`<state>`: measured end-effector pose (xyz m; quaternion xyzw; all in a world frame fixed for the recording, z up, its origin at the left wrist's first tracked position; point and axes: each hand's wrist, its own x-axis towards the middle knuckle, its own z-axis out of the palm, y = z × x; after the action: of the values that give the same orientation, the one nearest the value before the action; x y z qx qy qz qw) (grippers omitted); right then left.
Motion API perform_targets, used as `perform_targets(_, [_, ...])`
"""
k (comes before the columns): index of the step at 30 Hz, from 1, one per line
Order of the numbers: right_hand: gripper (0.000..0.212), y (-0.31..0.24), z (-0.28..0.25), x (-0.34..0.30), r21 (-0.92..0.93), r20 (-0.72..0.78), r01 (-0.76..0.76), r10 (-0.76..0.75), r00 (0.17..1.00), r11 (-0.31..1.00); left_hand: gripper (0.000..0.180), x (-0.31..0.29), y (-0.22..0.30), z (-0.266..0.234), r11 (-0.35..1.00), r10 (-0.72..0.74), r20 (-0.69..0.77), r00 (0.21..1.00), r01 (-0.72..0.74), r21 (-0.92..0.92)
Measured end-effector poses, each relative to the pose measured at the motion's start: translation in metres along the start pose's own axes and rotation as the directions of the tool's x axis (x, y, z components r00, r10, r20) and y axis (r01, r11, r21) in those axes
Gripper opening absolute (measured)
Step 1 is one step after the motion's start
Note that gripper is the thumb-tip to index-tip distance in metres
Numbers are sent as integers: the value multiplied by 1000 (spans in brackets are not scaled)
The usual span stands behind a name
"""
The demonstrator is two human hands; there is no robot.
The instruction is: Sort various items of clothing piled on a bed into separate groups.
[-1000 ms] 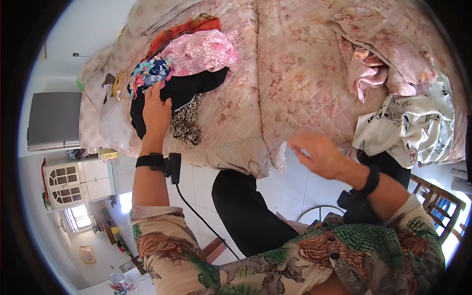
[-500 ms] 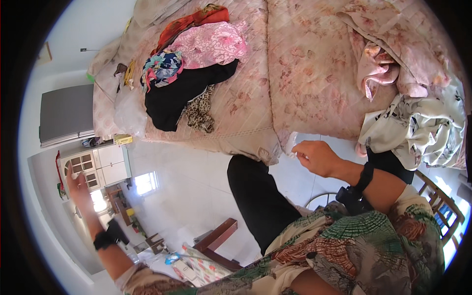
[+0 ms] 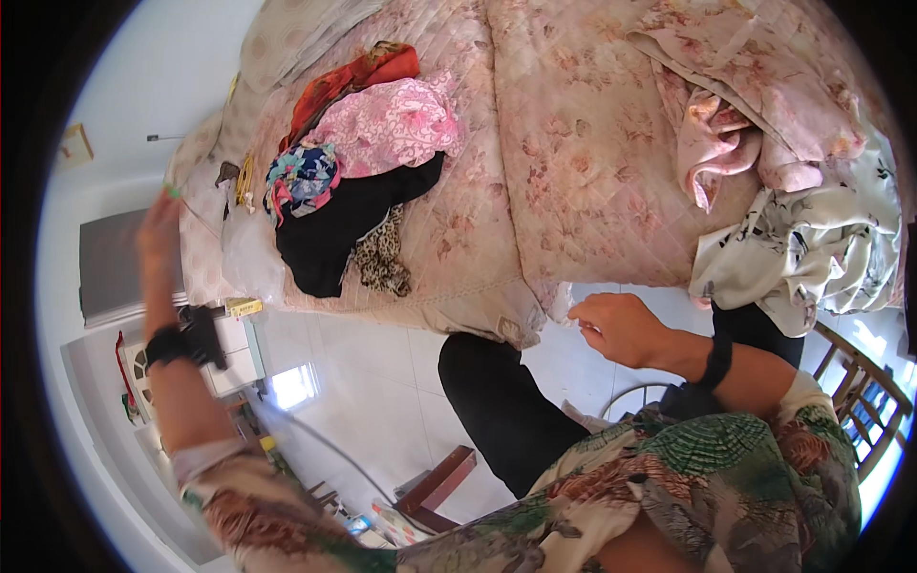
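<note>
Up from its lower spot at the left side of the view, the left hand [image 3: 158,234] had moved to the far-left end of the bed, in front of a grey cabinet [image 3: 103,272]; it was blurred, so I could not tell whether its fingers were apart or together, or whether they touched the small green thing [image 3: 173,192] at their tips. Next came a crumpled clear plastic bag [image 3: 253,263], then the loose heap of clothes on the floral quilt [image 3: 592,172]: a bunched blue cloth [image 3: 304,177] with flowers and pink edging, a matt black garment [image 3: 320,239] spread beneath it, a rumpled red-orange cloth [image 3: 349,81] behind, a leopard-print cloth [image 3: 384,260] in front, and a pink-and-white patterned garment [image 3: 392,122], wrinkled and flat. Farther right, the right hand [image 3: 626,329] hung near the quilt's front edge, fingers curled, though whether they pinched anything I could not tell. Beyond it lay a twisted, glossy pink cloth [image 3: 707,143] and a creased white cloth [image 3: 793,253] with dark markings.
</note>
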<state>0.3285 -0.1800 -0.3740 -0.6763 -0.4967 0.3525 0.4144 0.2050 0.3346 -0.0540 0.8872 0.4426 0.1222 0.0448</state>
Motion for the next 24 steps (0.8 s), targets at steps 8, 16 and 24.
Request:
perform_targets(8, [19, -9, -12, 1, 93, 52, -47, 42, 998, 995, 80, 11, -17, 199, 937, 277, 17, 961, -273, 215])
perform_targets(16, [18, -13, -11, 2, -4, 108, -15, 15, 994, 1000, 29, -44, -28, 165, 999, 44, -127, 991, -42, 14])
perform_targets(24, [14, -27, 7, 3, 24, 95, 121, -123, 988, 992, 28, -71, 21, 31, 678, 156, -119, 981, -194, -709])
